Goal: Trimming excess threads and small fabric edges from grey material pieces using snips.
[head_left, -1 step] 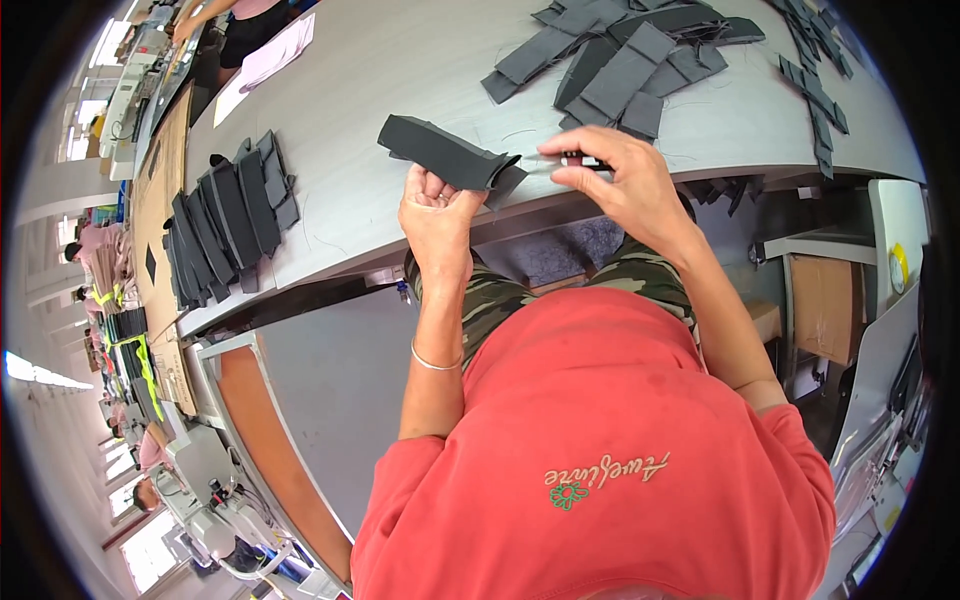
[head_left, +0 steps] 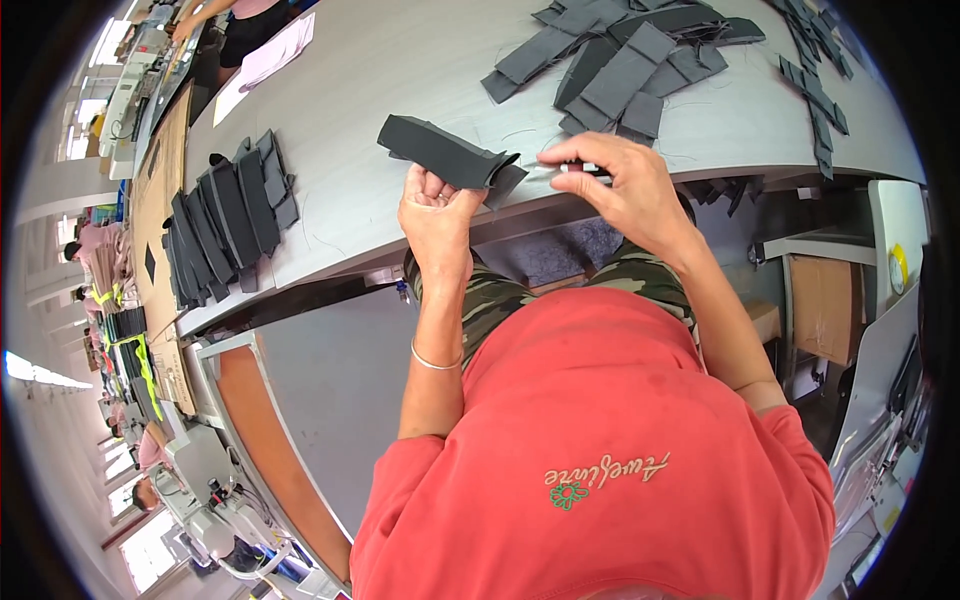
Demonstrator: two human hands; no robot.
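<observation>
We see a bright picture, lit evenly, like daylight. The strongest light comes from big windows at the far left, which glow white and lose all detail. The grey counter shines pale, with only soft, faint shadows. The picture is round with black corners, and straight edges bend near the rim. The middle looks sharp; things at the edges look squashed and a little blurry.
</observation>
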